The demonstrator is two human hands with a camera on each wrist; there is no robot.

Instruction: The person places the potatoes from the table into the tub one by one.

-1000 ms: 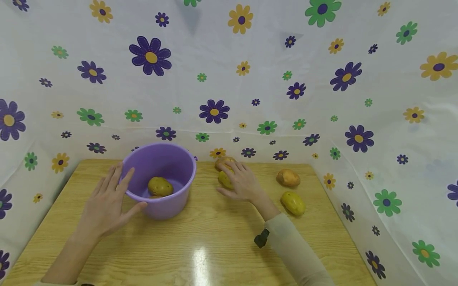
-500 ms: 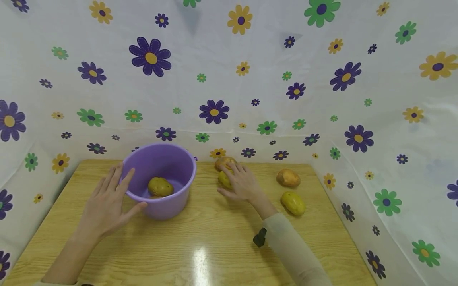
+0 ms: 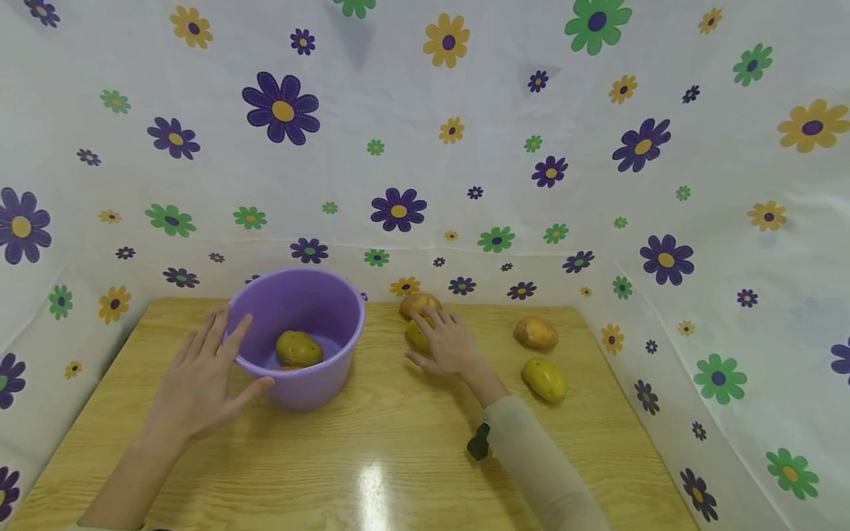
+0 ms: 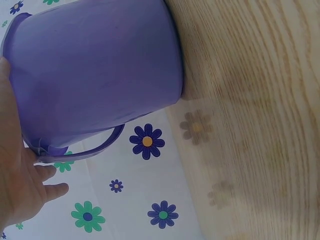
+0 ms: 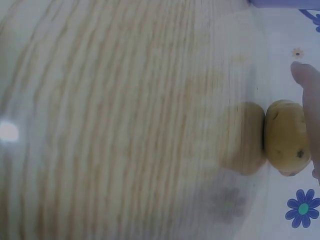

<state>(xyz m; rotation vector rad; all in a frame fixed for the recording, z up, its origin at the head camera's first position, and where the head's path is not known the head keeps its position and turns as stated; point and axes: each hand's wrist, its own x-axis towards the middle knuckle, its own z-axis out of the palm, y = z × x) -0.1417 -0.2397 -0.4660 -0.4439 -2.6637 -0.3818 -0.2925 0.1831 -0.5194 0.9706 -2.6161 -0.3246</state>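
A purple bucket [image 3: 308, 391] stands at the left of the wooden table. Inside lies a greenish potato [image 3: 299, 348], with a bit of something browner showing beneath it. My left hand [image 3: 192, 383] rests on the near left rim, fingers spread and fairly straight. Further right, my right hand [image 3: 453, 350] reaches over a yellow-green potato [image 3: 416, 336], partly covering it, with thumb and fingers loosely extended. Just behind that one lies a brown potato [image 3: 420, 303]. The right wrist view shows a potato [image 5: 284, 140] on the table, beside the thumb [image 5: 309, 90].
Toward the right edge of the table [image 3: 372, 442] lie a brown potato [image 3: 536, 333] and a yellow-green potato [image 3: 544, 380]. A white flowered cloth [image 3: 412, 169] hangs behind and along both sides. The bucket's handle [image 4: 102, 146] hangs down its far side.
The right forearm and sleeve have shifted slightly left, while the right hand stays over the same potato. The left hand and bucket have not visibly moved.
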